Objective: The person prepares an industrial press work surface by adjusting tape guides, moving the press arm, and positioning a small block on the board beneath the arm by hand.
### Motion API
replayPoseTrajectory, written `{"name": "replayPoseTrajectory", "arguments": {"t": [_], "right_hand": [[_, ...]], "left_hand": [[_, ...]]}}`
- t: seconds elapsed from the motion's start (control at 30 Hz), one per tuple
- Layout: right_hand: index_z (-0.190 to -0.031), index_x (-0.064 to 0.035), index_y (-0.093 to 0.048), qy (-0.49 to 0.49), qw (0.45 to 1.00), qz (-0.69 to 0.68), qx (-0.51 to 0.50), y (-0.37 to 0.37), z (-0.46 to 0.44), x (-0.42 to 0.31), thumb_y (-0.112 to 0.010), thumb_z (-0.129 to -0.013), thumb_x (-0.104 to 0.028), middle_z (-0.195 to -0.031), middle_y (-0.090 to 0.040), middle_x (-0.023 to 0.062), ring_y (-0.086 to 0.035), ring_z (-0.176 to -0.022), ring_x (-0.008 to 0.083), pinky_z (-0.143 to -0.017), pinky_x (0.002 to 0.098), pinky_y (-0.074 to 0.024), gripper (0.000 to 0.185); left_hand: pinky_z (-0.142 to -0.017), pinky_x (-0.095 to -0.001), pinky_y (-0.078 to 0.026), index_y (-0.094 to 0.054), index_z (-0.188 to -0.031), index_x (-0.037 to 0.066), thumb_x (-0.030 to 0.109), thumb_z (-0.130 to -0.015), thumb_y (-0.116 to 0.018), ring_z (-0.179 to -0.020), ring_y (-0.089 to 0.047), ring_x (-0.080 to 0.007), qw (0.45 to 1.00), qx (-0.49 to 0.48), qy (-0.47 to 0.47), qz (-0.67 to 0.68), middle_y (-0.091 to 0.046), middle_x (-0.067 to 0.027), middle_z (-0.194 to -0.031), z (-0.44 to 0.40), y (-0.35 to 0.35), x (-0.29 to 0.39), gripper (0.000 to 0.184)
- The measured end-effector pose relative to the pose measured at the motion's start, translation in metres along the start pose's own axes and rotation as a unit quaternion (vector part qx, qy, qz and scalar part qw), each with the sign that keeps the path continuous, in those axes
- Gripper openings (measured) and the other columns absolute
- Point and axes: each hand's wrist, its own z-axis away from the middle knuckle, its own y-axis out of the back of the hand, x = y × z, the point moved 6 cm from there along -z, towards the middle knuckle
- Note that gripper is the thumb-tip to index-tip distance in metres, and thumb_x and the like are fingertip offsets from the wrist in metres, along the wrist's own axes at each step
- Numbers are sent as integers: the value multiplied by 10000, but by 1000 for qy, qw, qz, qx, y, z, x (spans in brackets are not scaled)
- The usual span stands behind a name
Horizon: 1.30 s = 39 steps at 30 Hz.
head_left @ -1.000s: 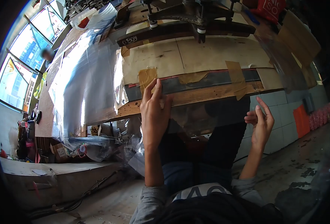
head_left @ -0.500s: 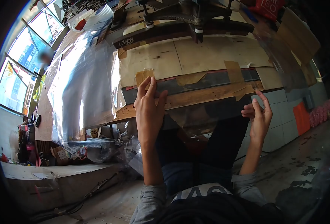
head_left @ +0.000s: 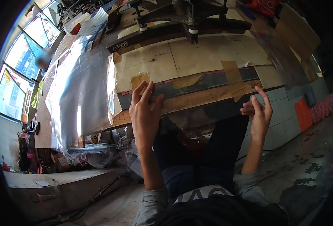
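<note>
My left hand is at the front edge of the workbench, its first fingertips over a piece of brown tape and its thumb lower. My right hand is just off the bench's right front corner, index finger raised and other fingers curled towards the thumb. A faint clear plastic film spans between both hands, below the wooden edge strip; its edges are hard to see. It appears pinched in both hands. A dark strip runs along the bench, crossed by a second tape piece.
A dark metal clamp bar crosses the bench behind the hands. Clear plastic sheets cover the left side. Cardboard and a red bag are at the back right. A blurred person is near the windows.
The view has shifted, with the bench appearing farther left. My left hand has moved left and slightly down in the picture; my right hand keeps nearly the same pose.
</note>
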Motion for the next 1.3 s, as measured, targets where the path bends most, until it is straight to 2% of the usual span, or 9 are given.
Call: {"name": "replayPoseTrajectory", "arguments": {"t": [0.17,0.57,0.67,0.77,0.97,1.07,1.17,1.2,1.3], "right_hand": [[-1255,-24,-497,-3,1000,-6,0,0,0,2,-539,-933,-154,-679,-646,112,-651,-546,175,-478,254,-543,350],[-1259,-31,-493,-9,1000,-10,-4,0,2,3,-543,-925,-145,-651,-633,110,-647,-537,177,-465,263,-541,356],[-1256,-35,-496,-11,1000,-12,-4,0,2,2,-548,-921,-143,-642,-631,113,-645,-532,177,-466,266,-541,356],[-1260,-35,-493,-9,1000,4,-2,1,2,1,-543,-930,-163,-640,-631,113,-644,-527,180,-473,265,-543,358],[-1200,-13,-542,16,999,27,6,11,2,2,-477,-971,-163,-658,-633,101,-646,-562,173,-521,267,-544,282],[-1151,-3,-577,132,972,156,117,40,2,9,-456,-975,-114,-854,-647,127,-650,-780,173,-641,274,-546,240],[-1136,-3,-589,356,852,349,159,34,5,-10,-466,-965,-82,-1073,-592,146,-583,-999,196,-773,287,-522,225],[-1142,-11,-590,374,844,360,135,30,1,-12,-496,-955,-110,-1191,-537,161,-533,-1099,242,-851,329,-506,231],[-1171,-53,-586,458,792,402,6,-6,-7,-33,-506,-953,-302,-1250,-535,136,-535,-1140,268,-925,401,-466,340]], "left_hand": [[-813,-336,-496,-598,-1191,8,110,-803,-692,-889,-639,-247,999,-7,28,33,-553,-169,-1233,0,0,2,412],[-812,-344,-507,-597,-1200,21,125,-816,-684,-945,-637,-268,999,-10,38,23,-549,-168,-1241,0,1,4,408],[-798,-340,-516,-617,-1199,77,160,-821,-690,-887,-642,-220,999,-2,34,-9,-567,-125,-1248,0,-1,0,394],[-809,-353,-515,-588,-1228,59,126,-821,-680,-947,-642,-261,998,-16,48,-25,-525,-151,-1275,0,0,4,422],[-806,-357,-517,-636,-1184,134,157,-829,-687,-1001,-598,-216,988,119,22,-99,-565,-84,-1235,21,12,10,359],[-901,-378,-468,-675,-1120,143,246,-845,-672,-1028,-582,-220,975,132,-119,-131,-611,-54,-1171,43,15,1,294],[-1049,-429,-338,-693,-1085,149,414,-845,-626,-1024,-592,-203,974,105,-136,-148,-638,-14,-1139,54,12,-10,364],[-1065,-435,-314,-691,-1091,154,421,-840,-628,-1038,-591,-199,974,95,-140,-151,-636,-9,-1151,55,12,-12,371],[-1106,-453,-252,-686,-1106,171,441,-827,-632,-1083,-586,-188,975,63,-153,-147,-627,2,-1189,49,11,-14,392]]}}
